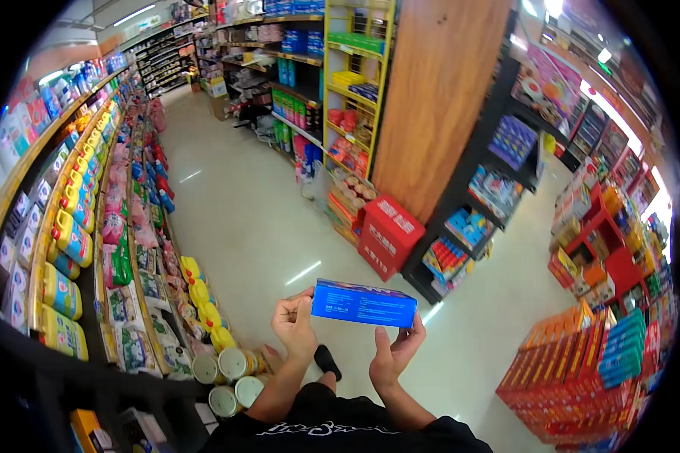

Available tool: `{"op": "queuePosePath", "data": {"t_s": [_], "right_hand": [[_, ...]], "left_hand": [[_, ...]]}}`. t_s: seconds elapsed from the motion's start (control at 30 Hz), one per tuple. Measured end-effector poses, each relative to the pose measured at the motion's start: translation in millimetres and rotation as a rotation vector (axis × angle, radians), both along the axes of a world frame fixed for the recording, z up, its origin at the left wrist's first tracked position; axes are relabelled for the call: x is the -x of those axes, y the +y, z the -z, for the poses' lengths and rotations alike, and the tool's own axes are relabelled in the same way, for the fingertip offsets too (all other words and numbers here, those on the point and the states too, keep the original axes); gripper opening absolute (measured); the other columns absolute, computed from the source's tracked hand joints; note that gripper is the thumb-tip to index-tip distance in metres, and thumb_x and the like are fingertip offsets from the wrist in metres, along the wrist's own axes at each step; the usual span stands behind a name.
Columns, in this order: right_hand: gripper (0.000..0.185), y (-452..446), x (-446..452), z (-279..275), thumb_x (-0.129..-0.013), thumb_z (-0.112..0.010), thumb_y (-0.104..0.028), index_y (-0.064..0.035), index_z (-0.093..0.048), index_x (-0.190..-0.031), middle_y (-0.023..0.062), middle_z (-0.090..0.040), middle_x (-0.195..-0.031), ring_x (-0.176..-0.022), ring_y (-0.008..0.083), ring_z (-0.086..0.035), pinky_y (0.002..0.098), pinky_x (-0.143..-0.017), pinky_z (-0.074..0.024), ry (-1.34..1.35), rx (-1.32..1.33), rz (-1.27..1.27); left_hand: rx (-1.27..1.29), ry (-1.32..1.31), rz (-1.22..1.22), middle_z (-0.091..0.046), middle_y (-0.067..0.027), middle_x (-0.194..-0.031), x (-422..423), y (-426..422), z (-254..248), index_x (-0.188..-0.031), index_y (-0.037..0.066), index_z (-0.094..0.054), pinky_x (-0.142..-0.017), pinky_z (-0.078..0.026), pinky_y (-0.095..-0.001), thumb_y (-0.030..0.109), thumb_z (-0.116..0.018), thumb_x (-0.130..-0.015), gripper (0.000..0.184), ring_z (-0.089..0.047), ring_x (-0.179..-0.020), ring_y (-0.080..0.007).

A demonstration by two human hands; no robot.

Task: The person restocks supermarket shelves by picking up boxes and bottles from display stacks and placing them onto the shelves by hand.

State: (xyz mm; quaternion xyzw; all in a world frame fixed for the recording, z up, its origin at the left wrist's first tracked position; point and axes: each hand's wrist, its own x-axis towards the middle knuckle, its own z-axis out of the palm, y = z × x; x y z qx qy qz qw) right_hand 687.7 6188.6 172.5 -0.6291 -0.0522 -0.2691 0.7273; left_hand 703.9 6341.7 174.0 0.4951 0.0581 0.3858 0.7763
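Observation:
A blue box (364, 304) with small white print on its facing side is held up in front of my body, above the aisle floor. My left hand (295, 323) grips its left end between thumb and fingers. At the right end, my right hand (395, 352) holds the box with the thumb against the lower edge and the fingers behind. What is inside the box is hidden.
Shelves of yellow bottles (74, 240) and pouches line the left. Round tubs (236, 364) stand by my left arm. Ahead are a red box (387, 237), a wooden pillar (436, 98) and a black rack (472, 198). Stacked red cartons (559, 370) stand at right.

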Motion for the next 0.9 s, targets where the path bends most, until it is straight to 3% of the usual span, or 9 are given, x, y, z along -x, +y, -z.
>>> {"op": "queuePosePath", "data": {"t_s": [0.3, 0.5, 0.6, 0.9], "right_hand": [[0.069, 122.7, -212.0, -30.5, -0.083, -0.066, 0.002, 0.0006, -0.030, -0.142, 0.0150, -0.040, -0.139, -0.130, 0.0240, -0.041, 0.0386, -0.113, -0.0271, -0.115, -0.004, -0.097], [0.065, 215.4, -330.2, -9.6, -0.085, -0.065, 0.001, 0.0008, -0.031, -0.140, 0.0148, -0.043, -0.137, -0.129, 0.0246, -0.043, 0.0384, -0.113, -0.0284, 0.030, -0.095, -0.217], [0.062, 268.7, -403.3, -2.1, -0.085, -0.064, 0.001, 0.0013, -0.033, -0.139, 0.0151, -0.043, -0.138, -0.129, 0.0247, -0.044, 0.0386, -0.113, -0.0287, 0.089, -0.105, -0.230], [0.064, 455.6, -616.6, -27.8, -0.083, -0.065, 0.001, 0.0017, -0.035, -0.139, 0.0144, -0.046, -0.136, -0.127, 0.0239, -0.045, 0.0389, -0.111, -0.0301, -0.073, -0.177, -0.364]], "left_hand": [[0.025, -0.083, -0.152, -0.070, -0.0143, -0.093, -191.4, 122.7, -32.6, -0.082, 0.005, -0.053, -0.085, -0.052, -0.0316, 0.002, -0.065, -0.093, 0.016, -0.066, -0.088, -0.0156], [0.010, -0.050, -0.220, -0.070, -0.0132, -0.090, -304.3, 211.8, -16.1, -0.083, 0.005, -0.053, -0.083, -0.051, -0.0311, 0.002, -0.065, -0.093, 0.016, -0.066, -0.085, -0.0149], [0.008, 0.057, -0.261, -0.070, -0.0140, -0.093, -377.9, 266.5, -13.5, -0.084, 0.004, -0.054, -0.082, -0.050, -0.0292, 0.004, -0.063, -0.095, 0.014, -0.065, -0.084, -0.0138], [-0.134, -0.081, -0.380, -0.070, -0.0175, -0.103, -580.7, 457.4, -42.4, -0.091, 0.001, -0.055, -0.086, -0.052, -0.0292, 0.011, -0.062, -0.098, 0.014, -0.065, -0.092, -0.0158]]}}
